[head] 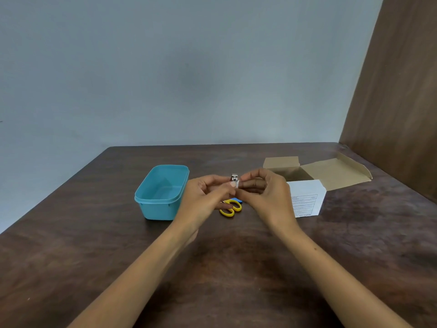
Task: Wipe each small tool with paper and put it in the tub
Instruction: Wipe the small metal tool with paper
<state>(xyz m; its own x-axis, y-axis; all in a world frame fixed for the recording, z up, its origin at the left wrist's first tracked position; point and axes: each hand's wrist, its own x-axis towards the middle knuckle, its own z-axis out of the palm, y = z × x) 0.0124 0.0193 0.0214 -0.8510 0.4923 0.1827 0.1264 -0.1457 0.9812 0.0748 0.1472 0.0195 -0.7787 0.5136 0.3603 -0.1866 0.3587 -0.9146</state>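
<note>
Two hands meet above the worktop [99, 233]: the left hand [208, 197] and right hand [264, 192] pinch a small metal nail clipper [234, 178] with a scrap of paper [237, 184], its long axis upright. The empty tub [163, 192] lies just left, nearer the left hand. Scissors [230, 208] wait below. Plain wall [165, 67] behind.

A dark brown wood-grain desk [94, 268] fills the lower half of the view, with a plain pale blue-grey wall [165, 67] behind it. Along the right edge stands a brown wooden panel [402, 91]. On the desk's far right sits an open cardboard box [335, 172] (flaps spread, white outside with a printed label too small to read).
</note>
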